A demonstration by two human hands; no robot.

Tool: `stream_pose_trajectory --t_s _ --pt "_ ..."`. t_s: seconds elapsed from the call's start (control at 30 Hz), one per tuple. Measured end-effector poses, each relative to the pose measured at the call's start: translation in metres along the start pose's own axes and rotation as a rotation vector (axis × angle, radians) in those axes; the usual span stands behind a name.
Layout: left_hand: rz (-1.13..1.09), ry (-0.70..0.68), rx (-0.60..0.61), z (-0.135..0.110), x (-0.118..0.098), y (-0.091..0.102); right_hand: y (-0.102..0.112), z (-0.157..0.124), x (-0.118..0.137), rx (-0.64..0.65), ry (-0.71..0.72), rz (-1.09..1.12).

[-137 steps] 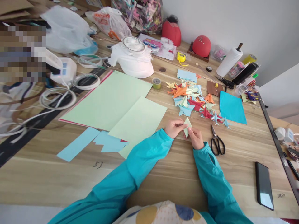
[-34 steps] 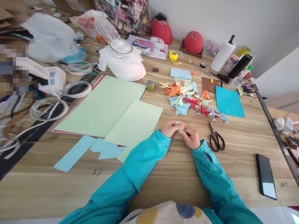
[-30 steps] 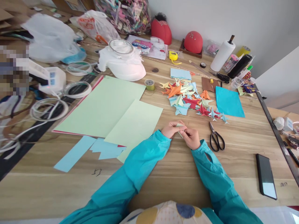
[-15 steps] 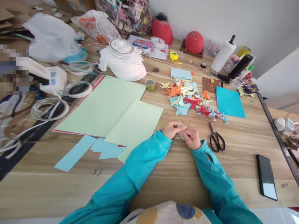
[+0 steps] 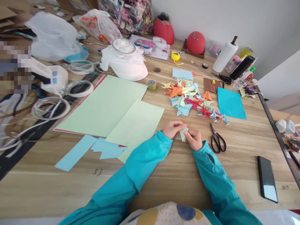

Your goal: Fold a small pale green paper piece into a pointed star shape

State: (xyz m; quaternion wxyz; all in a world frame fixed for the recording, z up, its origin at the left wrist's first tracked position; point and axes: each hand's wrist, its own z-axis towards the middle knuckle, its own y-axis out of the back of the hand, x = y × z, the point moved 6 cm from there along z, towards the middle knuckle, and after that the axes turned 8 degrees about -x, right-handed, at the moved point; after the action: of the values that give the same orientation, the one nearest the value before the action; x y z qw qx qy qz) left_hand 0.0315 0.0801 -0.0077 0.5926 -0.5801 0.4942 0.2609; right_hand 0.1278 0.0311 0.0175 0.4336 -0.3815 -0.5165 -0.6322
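A small pale green folded paper piece [image 5: 183, 133] is pinched between both my hands just above the wooden table [image 5: 178, 175]. My left hand [image 5: 172, 128] grips its upper left side with closed fingers. My right hand [image 5: 194, 139] pinches its right edge. Both arms wear teal sleeves. Beyond my hands lies a pile of folded paper shapes [image 5: 191, 101] in orange, red, blue and green. Black scissors [image 5: 217, 141] lie just right of my right hand.
Two pale green sheets [image 5: 117, 107] and light blue offcuts [image 5: 91, 150] lie to the left. A teal sheet [image 5: 231, 103] sits at the right, a black phone [image 5: 267, 178] near the right edge. Tape rolls [image 5: 78, 88], plastic bags, a white paper roll [image 5: 224, 57] and red domes crowd the back.
The green piece was a flat kite shape held up 4.6 s ago. It has been folded smaller and turned between my fingers; its pointed tip now shows between my hands again.
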Motion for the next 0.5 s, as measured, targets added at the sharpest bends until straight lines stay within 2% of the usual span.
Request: stream_pose_trajectory --t_s 0.1,0.27,0.5 --pt "0.071 -0.063 0.029 -0.001 -0.006 -0.002 -0.001 0.000 -0.002 0.000 -0.018 -0.005" --pt "0.088 -0.077 0.017 -0.001 -0.007 -0.001 -0.002 0.000 -0.003 0.003 -0.049 0.011" --pt "0.021 0.056 0.058 -0.001 0.003 -0.002 0.003 0.002 -0.007 -0.040 -0.088 0.051"
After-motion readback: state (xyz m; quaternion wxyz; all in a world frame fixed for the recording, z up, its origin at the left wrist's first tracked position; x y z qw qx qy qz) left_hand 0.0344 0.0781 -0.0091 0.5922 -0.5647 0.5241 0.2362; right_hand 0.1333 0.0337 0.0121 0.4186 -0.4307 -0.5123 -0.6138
